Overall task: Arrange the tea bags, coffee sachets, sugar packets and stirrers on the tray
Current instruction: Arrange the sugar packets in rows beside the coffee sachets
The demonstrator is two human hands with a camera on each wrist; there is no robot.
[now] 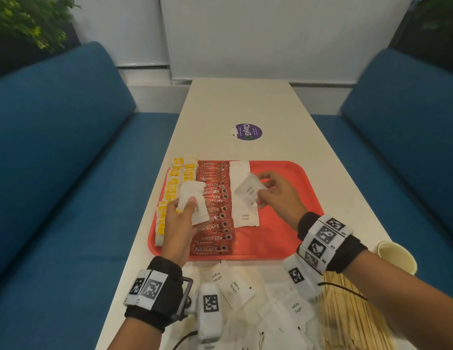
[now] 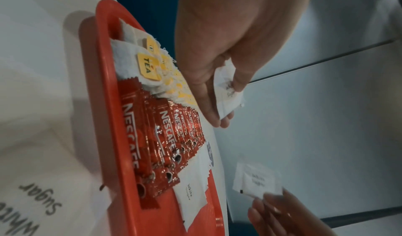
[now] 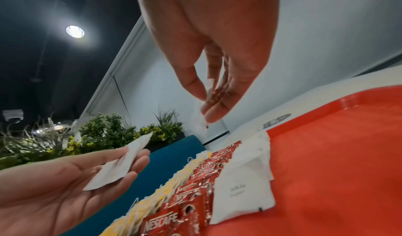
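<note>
Left hand (image 1: 178, 221) holds a small stack of sugar packets (image 1: 192, 202), thumb on top, fingers under, raised above the tea and coffee rows. Right hand (image 1: 278, 195) pinches one sugar packet (image 1: 248, 189) by its edge between thumb and fingertips, hanging it above the sugar column; not touching the tray.

Tray (image 1: 291, 238), red, lies on the worktop (image 1: 245, 102) under both hands. Under the left hand: tea bags (image 1: 175, 183) with yellow tags in a column along the tray's left side, next to them coffee sachets (image 1: 215, 210), red, overlapping in a column. Under and just left of the right hand: laid sugar packets (image 1: 244, 213) in a column touching the coffee column. Tray surface right of the right hand is bare red.

Nearer than the wrists, off the tray: loose sugar packets (image 1: 235, 286) scattered on the worktop. Stirrers (image 1: 351, 322), wooden, in a pile below the right wrist, off the tray. Paper cup (image 1: 397, 256) just right of the right wrist. Purple sticker (image 1: 247, 131) on the worktop well beyond both hands.
</note>
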